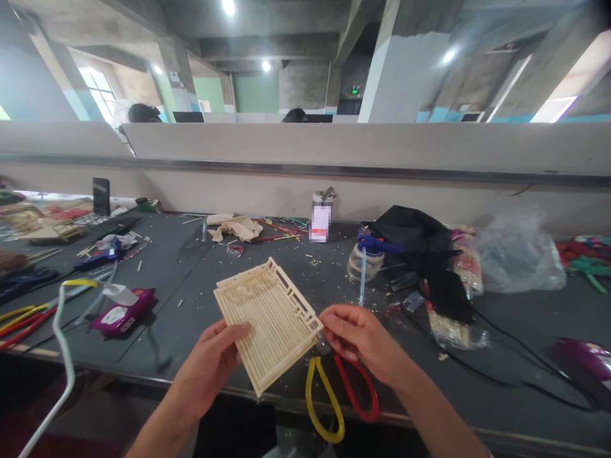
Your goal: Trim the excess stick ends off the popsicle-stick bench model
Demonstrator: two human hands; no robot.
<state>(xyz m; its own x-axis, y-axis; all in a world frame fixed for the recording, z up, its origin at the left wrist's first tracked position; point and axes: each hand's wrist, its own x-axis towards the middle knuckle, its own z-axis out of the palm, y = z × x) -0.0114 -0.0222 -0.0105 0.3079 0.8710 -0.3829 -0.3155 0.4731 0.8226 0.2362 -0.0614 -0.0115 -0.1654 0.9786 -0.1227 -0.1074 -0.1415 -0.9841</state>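
A small panel of pale wooden sticks (265, 318), laid side by side with a low open railing along its right edge, is held tilted above the table. My left hand (214, 356) grips its left side, thumb on top and fingers underneath. At the right corner, my right hand (358, 334) has its fingers pinched against the railing's end; the fingertips are partly hidden. Just below that hand, at the table's front edge, lies a hand tool with a yellow handle (309, 397) and a red handle (375, 407). Its head is hidden.
A blue glue gun (377, 243) rests on a clear jar (356, 264). Purple packs (124, 315), a black cloth (410, 229), stick bundles (465, 264) and a plastic bag (518, 254) lie around. Black cables (496, 375) cross the right side. A partition (238, 184) stands behind.
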